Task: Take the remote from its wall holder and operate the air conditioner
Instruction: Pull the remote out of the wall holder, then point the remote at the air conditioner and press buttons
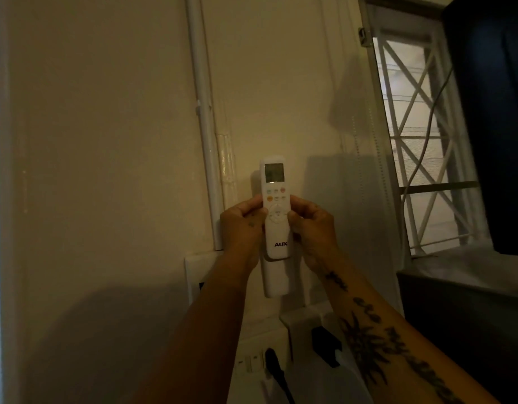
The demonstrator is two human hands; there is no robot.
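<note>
A white remote with a small screen, coloured buttons and an "AUX" label stands upright against the cream wall. Its bottom end sits just at the top of the white wall holder, most of its body raised above it. My left hand grips the remote's left side, fingers curled around the edge. My right hand grips its right side, thumb near the round keypad. The air conditioner itself is out of view.
A white conduit pipe runs down the wall left of the remote. Below are a white wall plate and sockets with black plugs. A barred window and a dark curtain stand at the right.
</note>
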